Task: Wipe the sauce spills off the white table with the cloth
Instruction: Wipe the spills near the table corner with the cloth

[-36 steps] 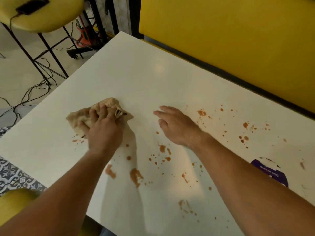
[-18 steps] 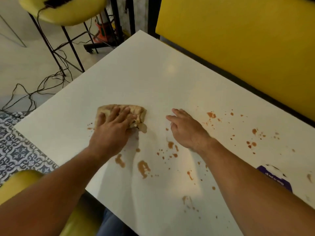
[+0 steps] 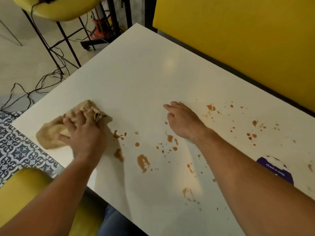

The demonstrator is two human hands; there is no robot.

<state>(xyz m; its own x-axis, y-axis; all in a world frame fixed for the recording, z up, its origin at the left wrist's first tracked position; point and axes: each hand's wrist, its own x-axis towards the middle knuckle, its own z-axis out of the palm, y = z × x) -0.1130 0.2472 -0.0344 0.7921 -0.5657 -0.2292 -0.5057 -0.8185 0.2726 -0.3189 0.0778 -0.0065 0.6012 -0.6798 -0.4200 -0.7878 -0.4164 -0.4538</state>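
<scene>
The white table (image 3: 144, 74) carries orange-brown sauce spills (image 3: 142, 161) scattered from its middle out to the right. Near the table's left corner lies a crumpled beige cloth (image 3: 49, 133). My left hand (image 3: 85, 133) sits on top of it, fingers bent into the bunched fabric, pressing it onto the table. More sauce smears (image 3: 117, 134) lie just right of that hand. My right hand (image 3: 184, 121) rests flat on the table with fingers spread, between the middle spots and a further cluster of spots (image 3: 211, 108) to the right.
A purple round sticker (image 3: 276, 169) shows on the table beside my right forearm. A yellow bench back (image 3: 238, 40) runs along the far edge. A yellow stool (image 3: 58, 7) and floor cables (image 3: 34, 89) stand left; a yellow seat (image 3: 20, 193) is below left.
My left hand slid the cloth back toward the table's left corner and bunched it up, after sweeping right half a second ago. My right hand stayed flat in place.
</scene>
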